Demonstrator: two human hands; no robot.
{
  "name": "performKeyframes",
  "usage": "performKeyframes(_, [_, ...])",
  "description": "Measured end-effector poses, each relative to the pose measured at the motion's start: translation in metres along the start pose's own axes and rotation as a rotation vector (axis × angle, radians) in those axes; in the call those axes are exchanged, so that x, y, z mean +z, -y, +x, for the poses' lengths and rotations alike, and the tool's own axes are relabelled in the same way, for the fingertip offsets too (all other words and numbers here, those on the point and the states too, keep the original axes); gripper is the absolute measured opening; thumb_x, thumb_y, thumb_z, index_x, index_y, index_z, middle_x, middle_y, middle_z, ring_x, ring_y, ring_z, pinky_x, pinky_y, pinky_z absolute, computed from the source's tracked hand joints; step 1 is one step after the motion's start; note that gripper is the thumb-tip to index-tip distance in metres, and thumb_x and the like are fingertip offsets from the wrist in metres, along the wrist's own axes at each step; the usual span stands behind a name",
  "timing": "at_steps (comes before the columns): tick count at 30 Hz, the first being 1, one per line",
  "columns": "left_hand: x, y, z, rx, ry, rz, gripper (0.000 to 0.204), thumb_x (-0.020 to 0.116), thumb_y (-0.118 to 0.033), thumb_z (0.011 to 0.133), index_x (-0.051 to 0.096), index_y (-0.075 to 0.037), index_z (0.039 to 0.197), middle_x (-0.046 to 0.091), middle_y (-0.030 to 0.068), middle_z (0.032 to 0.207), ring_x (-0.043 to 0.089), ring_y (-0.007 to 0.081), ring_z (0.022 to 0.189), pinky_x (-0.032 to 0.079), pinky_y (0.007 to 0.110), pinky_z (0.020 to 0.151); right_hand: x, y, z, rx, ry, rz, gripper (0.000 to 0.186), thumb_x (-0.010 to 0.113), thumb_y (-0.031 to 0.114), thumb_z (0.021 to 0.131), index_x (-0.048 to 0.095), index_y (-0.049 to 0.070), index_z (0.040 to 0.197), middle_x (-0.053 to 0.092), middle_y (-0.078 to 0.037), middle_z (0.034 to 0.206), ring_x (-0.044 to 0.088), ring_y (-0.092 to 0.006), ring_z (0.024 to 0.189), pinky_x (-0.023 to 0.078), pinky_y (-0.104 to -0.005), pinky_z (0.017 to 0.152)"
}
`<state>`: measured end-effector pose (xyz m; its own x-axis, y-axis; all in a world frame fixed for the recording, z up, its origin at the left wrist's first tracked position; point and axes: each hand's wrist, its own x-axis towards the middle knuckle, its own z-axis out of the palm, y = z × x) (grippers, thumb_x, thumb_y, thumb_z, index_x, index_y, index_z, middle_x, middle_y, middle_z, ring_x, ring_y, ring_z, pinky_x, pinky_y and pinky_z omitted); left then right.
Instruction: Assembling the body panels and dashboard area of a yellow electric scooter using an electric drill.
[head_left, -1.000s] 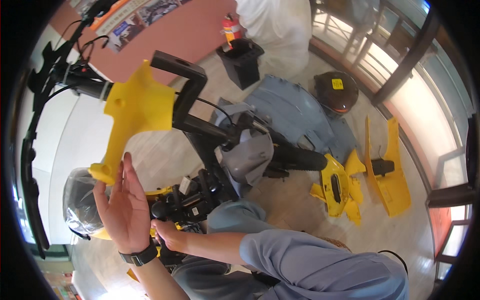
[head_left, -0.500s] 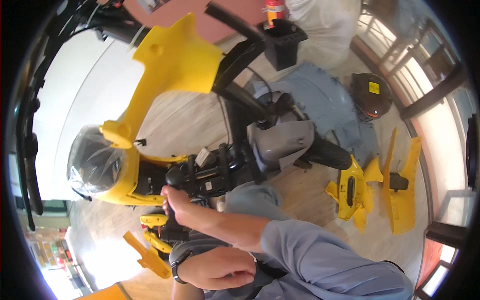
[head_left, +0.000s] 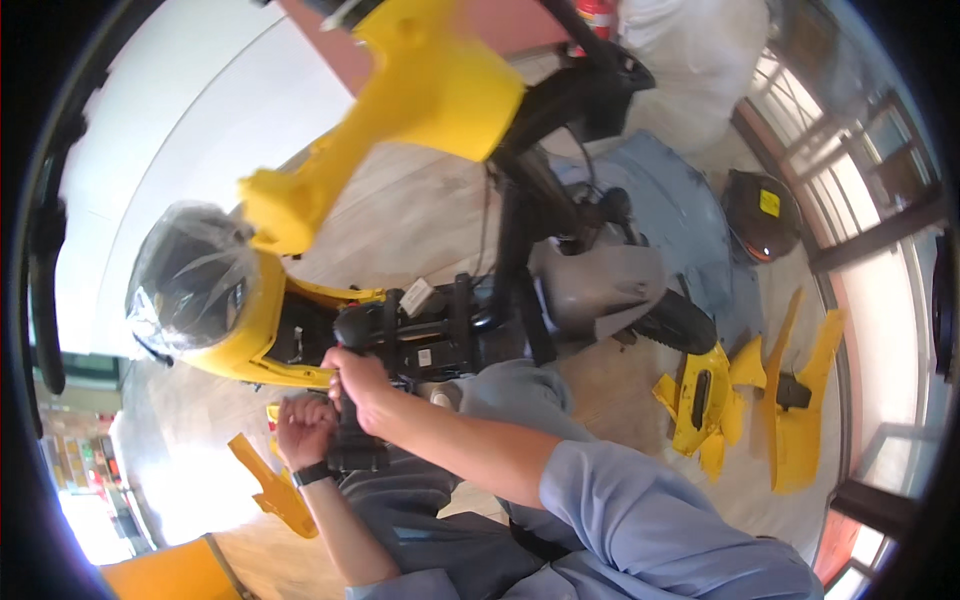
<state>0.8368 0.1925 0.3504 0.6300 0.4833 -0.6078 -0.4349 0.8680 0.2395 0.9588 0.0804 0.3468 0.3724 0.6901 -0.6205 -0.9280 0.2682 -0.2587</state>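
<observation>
My right hand is wrapped around the handle of a black cordless drill. Its rounded head is beside the scooter's open black frame, and its thick base hangs toward my lap. Where the tip of the tool meets the scooter is hidden. Just left of the handle, my left hand, with a dark watch on the wrist, is raised with its fingers curled in. Whether it holds a small part cannot be seen. Close to both hands runs the edge of the scooter's yellow rear body panel.
A rear part wrapped in clear plastic is at left. A yellow front shield rises above the frame. Removed yellow panels lie on the floor at right, another yellow piece at lower left. A dark helmet rests near a blue-grey sheet.
My left hand has come up from my lap to beside the drill. The right hand stays on the drill's handle. The view has shifted, so the scooter's front sits further right and higher.
</observation>
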Motion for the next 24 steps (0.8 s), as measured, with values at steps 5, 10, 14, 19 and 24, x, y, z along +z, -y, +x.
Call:
performKeyframes(5, [-0.016, -0.04, -0.022, 0.261, 0.272, 0.048, 0.036, 0.042, -0.026, 0.101, 0.035, -0.015, 0.067, 0.026, -0.0026, 0.061, 0.027, 0.0127, 0.057, 0.027, 0.03, 0.058, 0.012, 0.002, -0.013, 0.124, 0.008, 0.061, 0.013, 0.064, 0.017, 0.079, 0.053, 0.011, 0.076, 0.048, 0.0, 0.059, 0.047, -0.0113, 0.047, 0.042, -0.029, 0.045])
performKeyframes(10, [-0.045, -0.068, -0.022, 0.234, 0.043, 0.0, 0.033, 0.042, -0.027, 0.101, 0.041, -0.016, 0.07, 0.031, -0.0034, 0.064, 0.031, 0.0135, 0.057, 0.03, 0.03, 0.057, 0.021, -0.01, -0.027, 0.144, -0.018, -0.014, 0.014, 0.063, 0.017, 0.08, 0.051, 0.012, 0.08, 0.045, 0.003, 0.061, 0.044, -0.0091, 0.05, 0.041, -0.0265, 0.049])
performKeyframes(14, [-0.056, -0.063, -0.024, 0.257, 0.05, 0.094, 0.019, 0.046, -0.02, 0.098, 0.045, -0.015, 0.08, 0.036, -0.0038, 0.067, 0.033, 0.012, 0.056, 0.03, 0.028, 0.054, 0.019, -0.027, -0.033, 0.198, 0.058, 0.008, 0.015, 0.063, 0.015, 0.08, 0.049, 0.013, 0.08, 0.046, 0.004, 0.062, 0.045, -0.0085, 0.049, 0.041, -0.0254, 0.048])
performKeyframes(19, [-0.055, -0.062, -0.044, 0.246, 0.016, 0.062, 0.014, 0.048, -0.019, 0.096, 0.048, -0.017, 0.082, 0.039, -0.0038, 0.067, 0.036, 0.0115, 0.056, 0.032, 0.027, 0.052, 0.022, -0.049, -0.063, 0.176, 0.149, -0.077, 0.021, 0.061, 0.017, 0.083, 0.055, 0.008, 0.101, 0.039, 0.006, 0.063, 0.04, -0.0062, 0.051, 0.038, -0.0256, 0.052])
performKeyframes(24, [-0.07, -0.059, -0.057, 0.231, -0.001, 0.057, 0.021, 0.044, -0.028, 0.1, 0.047, -0.018, 0.082, 0.037, -0.0046, 0.064, 0.036, 0.0123, 0.057, 0.032, 0.028, 0.055, 0.026, -0.065, -0.128, 0.081, 0.342, -0.239, 0.044, 0.054, 0.024, 0.087, 0.049, 0.005, 0.126, 0.035, 0.006, 0.062, 0.035, -0.0061, 0.05, 0.033, -0.0264, 0.053])
